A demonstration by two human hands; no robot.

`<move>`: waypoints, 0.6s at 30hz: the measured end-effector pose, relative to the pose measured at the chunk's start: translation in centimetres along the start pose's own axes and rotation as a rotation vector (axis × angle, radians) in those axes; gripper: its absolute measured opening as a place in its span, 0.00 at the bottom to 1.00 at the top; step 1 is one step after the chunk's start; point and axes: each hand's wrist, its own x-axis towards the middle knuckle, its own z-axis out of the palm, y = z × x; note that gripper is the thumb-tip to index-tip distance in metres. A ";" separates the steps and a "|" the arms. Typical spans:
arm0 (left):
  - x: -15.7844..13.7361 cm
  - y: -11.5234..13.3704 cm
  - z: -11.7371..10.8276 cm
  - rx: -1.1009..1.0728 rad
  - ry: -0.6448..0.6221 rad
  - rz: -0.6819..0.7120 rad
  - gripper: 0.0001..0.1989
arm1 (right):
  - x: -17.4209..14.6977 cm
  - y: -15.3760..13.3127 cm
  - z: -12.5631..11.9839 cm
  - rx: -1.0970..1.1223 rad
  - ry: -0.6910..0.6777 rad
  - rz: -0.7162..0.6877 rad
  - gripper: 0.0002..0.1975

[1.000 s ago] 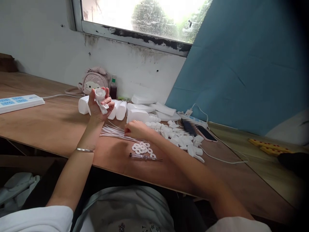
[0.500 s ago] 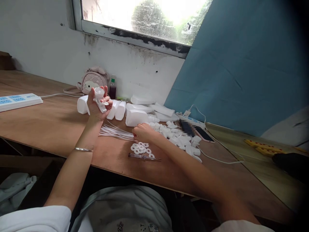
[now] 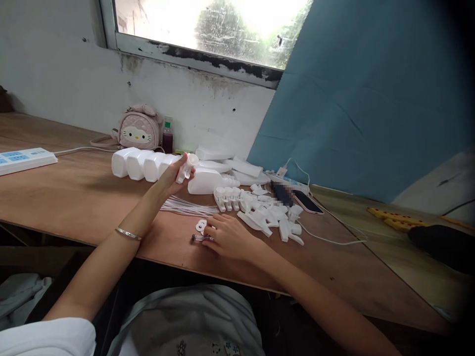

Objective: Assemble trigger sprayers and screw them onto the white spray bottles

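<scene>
My left hand (image 3: 177,179) is closed around a white trigger sprayer head (image 3: 187,167), its round collar facing up, raised in front of the white bottles (image 3: 122,164). Over by the table's front edge, my right hand (image 3: 232,236) reaches down with bent, slightly parted fingers. They cover most of a small pile of white ring washers (image 3: 201,226) and part of a screwdriver with a clear handle (image 3: 198,238). Whether a washer lies between the fingertips is hidden. Thin white tubes (image 3: 189,205) lie bundled between my two hands.
Several sprayer heads (image 3: 265,212) are heaped right of my right hand, some in a neat row (image 3: 227,198). Behind are more bottles lying down (image 3: 204,181), a phone (image 3: 308,201) and cables. A pink bag (image 3: 137,129) and a power strip (image 3: 25,160) are at the left.
My left hand has moved right and lower with the sprayer head. My right hand has come from beside the tubes and sprayer heads toward me, onto the washers and screwdriver.
</scene>
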 end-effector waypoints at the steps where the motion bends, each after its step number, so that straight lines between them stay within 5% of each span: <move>1: 0.0 -0.5 0.1 0.016 -0.049 -0.040 0.11 | -0.1 0.0 0.1 -0.003 0.026 -0.022 0.10; 4: -0.2 -1.7 0.4 0.050 -0.130 -0.158 0.12 | -0.3 0.4 0.4 0.030 0.171 -0.064 0.10; 9: -0.3 -3.1 0.8 0.232 -0.134 -0.357 0.12 | -1.8 1.1 1.0 -0.102 0.614 -0.124 0.07; 13: -0.4 -4.0 0.6 0.422 -0.189 -0.483 0.15 | -2.1 2.0 1.4 -0.246 0.992 -0.301 0.07; 18: -0.4 -4.4 0.2 0.559 -0.233 -0.451 0.17 | -1.4 2.7 1.7 -0.131 1.064 -0.273 0.10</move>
